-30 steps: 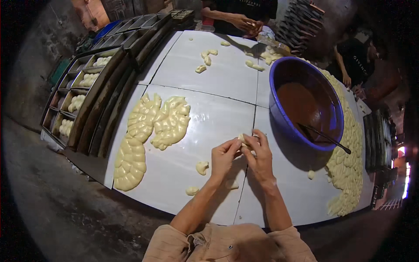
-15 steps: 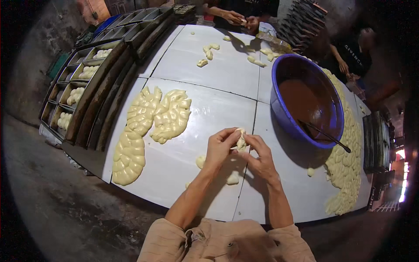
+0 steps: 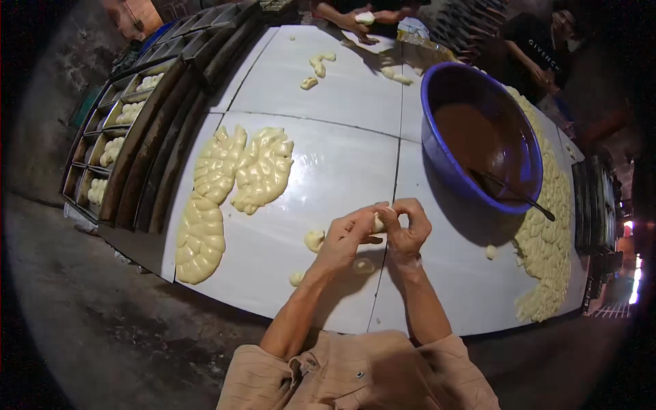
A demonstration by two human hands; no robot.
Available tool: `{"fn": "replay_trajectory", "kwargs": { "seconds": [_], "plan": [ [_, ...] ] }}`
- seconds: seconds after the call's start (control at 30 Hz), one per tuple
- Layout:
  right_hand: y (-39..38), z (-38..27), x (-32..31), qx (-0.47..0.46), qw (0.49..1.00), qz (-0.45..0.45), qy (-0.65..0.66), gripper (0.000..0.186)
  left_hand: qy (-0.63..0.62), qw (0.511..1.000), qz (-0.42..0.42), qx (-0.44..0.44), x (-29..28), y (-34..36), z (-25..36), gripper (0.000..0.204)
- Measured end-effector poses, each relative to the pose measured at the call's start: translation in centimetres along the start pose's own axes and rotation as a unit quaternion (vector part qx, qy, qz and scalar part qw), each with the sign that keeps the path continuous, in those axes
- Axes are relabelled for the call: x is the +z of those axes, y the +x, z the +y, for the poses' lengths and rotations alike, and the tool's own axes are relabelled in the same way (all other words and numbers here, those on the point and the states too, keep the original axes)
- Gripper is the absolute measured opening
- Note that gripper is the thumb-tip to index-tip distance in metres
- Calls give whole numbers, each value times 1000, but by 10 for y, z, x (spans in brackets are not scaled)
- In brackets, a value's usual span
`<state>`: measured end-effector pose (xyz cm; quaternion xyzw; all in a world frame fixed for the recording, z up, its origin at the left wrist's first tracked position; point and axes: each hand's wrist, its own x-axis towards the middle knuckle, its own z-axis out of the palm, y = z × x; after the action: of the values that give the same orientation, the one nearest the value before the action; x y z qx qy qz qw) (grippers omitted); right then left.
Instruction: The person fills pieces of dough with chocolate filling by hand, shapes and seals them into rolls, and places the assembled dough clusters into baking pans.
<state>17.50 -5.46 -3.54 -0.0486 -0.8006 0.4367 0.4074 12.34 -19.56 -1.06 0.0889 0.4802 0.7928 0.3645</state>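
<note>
Between the fingertips of both hands is a small piece of pale dough, mostly covered by the fingers. My left hand pinches it from the left, and my right hand grips it from the right with thumb and bent fingers. Both are held above the white tiled table. Close to my left hand lie loose dough pieces, and another flattened dough piece rests below the hands. Farther left spread joined masses of dough lumps.
A purple basin of brown filling, with a dark-handled utensil in it, stands right of my hands. Many dough pieces line the right edge. Metal baking pans holding dough stand at left. Across the table, a co-worker's hands hold dough.
My right hand has turned and its fingers have curled more tightly round the dough, which shows less. The co-worker's hands at the far side have moved apart, showing a white dough piece.
</note>
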Motion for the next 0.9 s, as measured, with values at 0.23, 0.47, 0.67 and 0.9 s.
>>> {"fn": "replay_trajectory", "kwargs": {
  "seconds": [0.23, 0.47, 0.67, 0.9],
  "plan": [
    [9, -38, -11, 79, 986, -149, 12, 26, 94, 990, 102, 35, -13, -3, -3, 23],
    [-17, -40, -33, 201, 947, -239, 74, 21, 114, 986, 94, -72, -29, -35, -4, 48],
    [-38, -42, -34, 278, 900, -318, -105, 28, 537, 844, 5, 24, -41, -57, -4, 73],
    [-55, -32, -33, 358, 878, -318, 7, 27, 563, 822, -15, 86, -28, -53, -46, 62]
  ]
}}
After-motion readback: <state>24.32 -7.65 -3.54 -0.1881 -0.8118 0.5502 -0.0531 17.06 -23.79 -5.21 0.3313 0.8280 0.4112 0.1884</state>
